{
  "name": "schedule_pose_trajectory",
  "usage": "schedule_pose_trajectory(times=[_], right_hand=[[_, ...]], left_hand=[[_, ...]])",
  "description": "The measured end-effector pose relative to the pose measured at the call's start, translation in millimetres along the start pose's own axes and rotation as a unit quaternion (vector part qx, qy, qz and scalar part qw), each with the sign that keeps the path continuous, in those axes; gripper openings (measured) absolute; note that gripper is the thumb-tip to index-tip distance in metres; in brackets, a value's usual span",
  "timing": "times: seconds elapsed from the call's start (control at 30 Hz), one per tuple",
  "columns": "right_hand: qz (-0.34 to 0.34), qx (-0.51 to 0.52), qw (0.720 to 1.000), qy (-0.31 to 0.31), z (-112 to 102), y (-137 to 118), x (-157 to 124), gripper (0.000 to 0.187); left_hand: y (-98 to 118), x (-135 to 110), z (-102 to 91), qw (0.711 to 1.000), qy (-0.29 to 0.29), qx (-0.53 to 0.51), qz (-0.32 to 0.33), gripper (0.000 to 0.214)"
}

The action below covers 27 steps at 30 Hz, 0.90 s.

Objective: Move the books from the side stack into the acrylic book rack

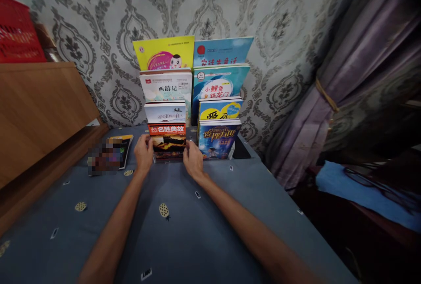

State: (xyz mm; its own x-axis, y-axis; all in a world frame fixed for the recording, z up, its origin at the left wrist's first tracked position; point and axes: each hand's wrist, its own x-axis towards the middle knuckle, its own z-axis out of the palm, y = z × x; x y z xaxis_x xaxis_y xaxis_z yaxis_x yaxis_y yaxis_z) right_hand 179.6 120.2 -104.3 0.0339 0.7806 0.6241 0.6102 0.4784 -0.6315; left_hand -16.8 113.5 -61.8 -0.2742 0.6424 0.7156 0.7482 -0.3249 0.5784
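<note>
Two columns of books stand in rising tiers against the wall. At the front of the left column is a book with a red title band and a dark golden picture (167,138). My left hand (144,152) is closed at its left edge, fingers curled, and my right hand (193,159) is closed at its lower right edge. Behind that book rise a pale blue book (164,113), a white book (166,86) and a yellow book (164,51). Beside my right hand stands the right column's front book, dark blue (217,141). Clear edges of a holder show faintly at the base.
A blue-grey cloth with pineapple prints (184,231) covers the surface. Left lie a dark book (125,150), partly blurred out, and a wooden panel (42,113) with a red box (18,31) above. A dark flat object (241,149) and purple curtain (305,113) are right.
</note>
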Motion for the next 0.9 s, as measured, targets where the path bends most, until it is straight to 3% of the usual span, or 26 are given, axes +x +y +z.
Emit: schedule_pose_trajectory(times=[0.23, 0.57, 0.77, 0.9], right_hand=[[-0.005, -0.009, 1.000, -0.001, -2.1, -2.5, -1.5, 0.034], [-0.010, -0.008, 1.000, 0.004, 1.0, 0.2, -1.5, 0.038], [-0.012, 0.011, 1.000, -0.017, -4.1, 1.2, 0.8, 0.036], [-0.016, 0.021, 0.999, -0.020, -6.1, 2.9, 1.8, 0.035]], left_hand=[[1.2, -1.2, 0.8, 1.000, 0.001, 0.015, 0.014, 0.035], [1.2, -1.5, -0.1, 1.000, -0.004, 0.016, 0.008, 0.037], [2.9, 0.3, -3.9, 0.998, -0.041, 0.042, 0.000, 0.039], [3.3, 0.5, -4.7, 0.999, -0.020, 0.038, 0.015, 0.035]])
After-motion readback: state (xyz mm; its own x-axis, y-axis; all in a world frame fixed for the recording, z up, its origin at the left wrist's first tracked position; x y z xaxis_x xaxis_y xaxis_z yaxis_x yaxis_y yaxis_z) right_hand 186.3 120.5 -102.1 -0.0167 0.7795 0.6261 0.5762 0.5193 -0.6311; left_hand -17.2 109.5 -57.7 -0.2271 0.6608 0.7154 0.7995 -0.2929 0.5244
